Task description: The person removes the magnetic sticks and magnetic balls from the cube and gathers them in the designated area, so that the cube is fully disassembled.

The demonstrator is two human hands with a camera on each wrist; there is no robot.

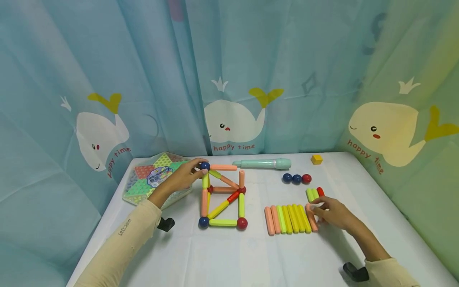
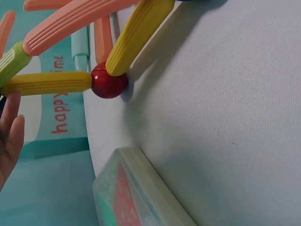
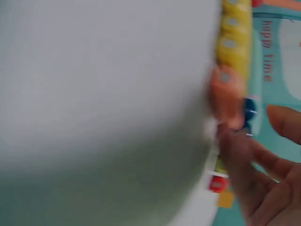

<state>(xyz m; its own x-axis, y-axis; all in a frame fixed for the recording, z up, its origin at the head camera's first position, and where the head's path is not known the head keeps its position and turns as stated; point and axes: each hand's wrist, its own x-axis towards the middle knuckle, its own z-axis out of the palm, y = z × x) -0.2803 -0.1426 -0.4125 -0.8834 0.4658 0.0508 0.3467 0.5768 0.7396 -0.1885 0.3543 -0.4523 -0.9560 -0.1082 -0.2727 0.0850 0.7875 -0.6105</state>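
My left hand (image 1: 186, 174) holds the blue ball (image 1: 204, 166) at the top corner of a frame built of magnetic rods and balls, finger and thumb on either side. From this ball an orange rod (image 1: 224, 168) sticks out to the right, its far end free. Another orange rod (image 1: 242, 179) stands up from a red ball (image 1: 242, 190). In the left wrist view, fingertips (image 2: 15, 101) lie close by a yellow rod (image 2: 56, 83). My right hand (image 1: 333, 212) touches the last orange rod (image 1: 311, 217) of a row, its thumb apart from the fingers in the blurred right wrist view.
Several orange, green and yellow rods (image 1: 289, 219) lie side by side. Behind them are two short green rods and a red rod (image 1: 320, 191), blue and red balls (image 1: 297, 179), a yellow cube (image 1: 316, 159) and a teal microphone-shaped object (image 1: 265, 164). A clear-lidded box (image 1: 143, 181) is at left.
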